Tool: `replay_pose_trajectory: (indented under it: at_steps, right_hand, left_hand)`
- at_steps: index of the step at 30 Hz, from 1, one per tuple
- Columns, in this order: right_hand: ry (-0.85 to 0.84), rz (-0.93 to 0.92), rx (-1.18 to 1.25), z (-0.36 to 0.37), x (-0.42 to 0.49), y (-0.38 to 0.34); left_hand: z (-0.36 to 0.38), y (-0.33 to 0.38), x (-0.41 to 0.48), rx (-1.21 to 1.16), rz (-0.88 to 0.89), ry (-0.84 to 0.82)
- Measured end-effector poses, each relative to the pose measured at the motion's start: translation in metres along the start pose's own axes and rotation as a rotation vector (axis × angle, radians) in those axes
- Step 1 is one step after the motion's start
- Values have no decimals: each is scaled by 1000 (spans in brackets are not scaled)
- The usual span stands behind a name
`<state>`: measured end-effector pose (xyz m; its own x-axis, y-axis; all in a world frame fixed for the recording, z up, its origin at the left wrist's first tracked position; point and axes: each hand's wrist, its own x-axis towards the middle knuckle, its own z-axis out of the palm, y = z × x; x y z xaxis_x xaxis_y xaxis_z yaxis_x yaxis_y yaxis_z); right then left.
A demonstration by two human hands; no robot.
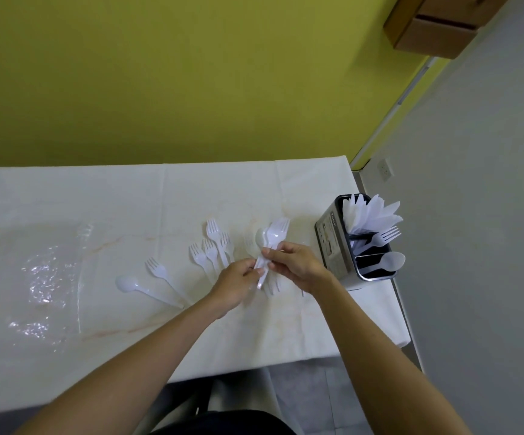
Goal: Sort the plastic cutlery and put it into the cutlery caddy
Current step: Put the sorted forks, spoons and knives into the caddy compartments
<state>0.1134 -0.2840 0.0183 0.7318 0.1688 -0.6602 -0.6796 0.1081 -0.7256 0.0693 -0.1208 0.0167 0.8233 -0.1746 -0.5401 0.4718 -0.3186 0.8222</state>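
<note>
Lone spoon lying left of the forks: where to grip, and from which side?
Probably pinch the spoon by its handle with the fingers, coming from above at the near end. It lies flat on the table, bowl away, handle angled towards the person.

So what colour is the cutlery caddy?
The cutlery caddy is silver outside, black inside; head view.

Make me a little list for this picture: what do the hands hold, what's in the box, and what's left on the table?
left hand: pinches the handles of a bunch of cutlery
right hand: grips the same bunch
caddy: napkins, a fork and a spoon, each in its own compartment
table: loose forks, one loose spoon, clear plastic wrap
</note>
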Motion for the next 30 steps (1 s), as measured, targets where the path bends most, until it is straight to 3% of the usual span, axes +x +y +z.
replay_pose_trajectory:
  at_steps: [5,9,10,12,18,21,25,30]
  right_hand:
    - [74,-88,-74,11,0,3]
    - [480,-195,-772,7,6,19]
    - [511,-220,-909,8,7,24]
    - [485,-242,-1017,12,8,36]
    - [605,-205,-959,-1,3,45]
    - [623,-310,-1037,2,-1,44]
    - [448,-396,-1126,30,4,38]
    - [377,-202,-1201,47,13,37]
  left_hand:
    - [-9,-6,1,-140,-41,62]
    - [-19,-20,-1,-261,-119,188]
    - [-21,-22,-2,-289,-136,220]
    - [-24,-26,-3,-331,-165,276]
    - [-29,-32,-5,-376,-190,346]
    - [-30,-33,-9,-403,-170,341]
    - [-32,-34,-12,-421,-160,342]
    - [-37,-41,-11,-410,-191,405]
